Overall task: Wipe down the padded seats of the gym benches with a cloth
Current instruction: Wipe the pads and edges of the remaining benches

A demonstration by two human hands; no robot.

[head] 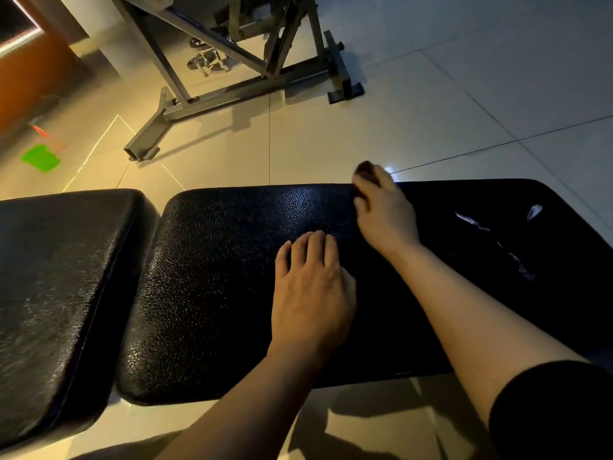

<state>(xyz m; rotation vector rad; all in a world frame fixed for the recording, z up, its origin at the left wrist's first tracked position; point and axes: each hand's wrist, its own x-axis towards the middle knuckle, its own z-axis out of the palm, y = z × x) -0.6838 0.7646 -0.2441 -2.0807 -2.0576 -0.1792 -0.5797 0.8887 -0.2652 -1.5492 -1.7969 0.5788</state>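
**Inspector:** State the position of your hands.

**Me:** My left hand (310, 290) lies flat on the long black textured padded bench seat (215, 277), fingers straight and close together, holding nothing. My right hand (381, 207) is at the seat's far edge, fingers curled round a small dark bunched cloth (366, 171), which pokes out above my knuckles.

**Inspector:** Condition of the seat?

**Me:** Pale torn streaks (507, 240) show on the padding to the right of my right hand. A second black padded cushion (56, 293) sits just beside the seat on the left.

**Inspector:** Surroundings?

**Me:** A grey metal equipment frame (232, 91) stands on the pale tiled floor (464, 94) beyond; a green flat object (41, 157) lies far left.
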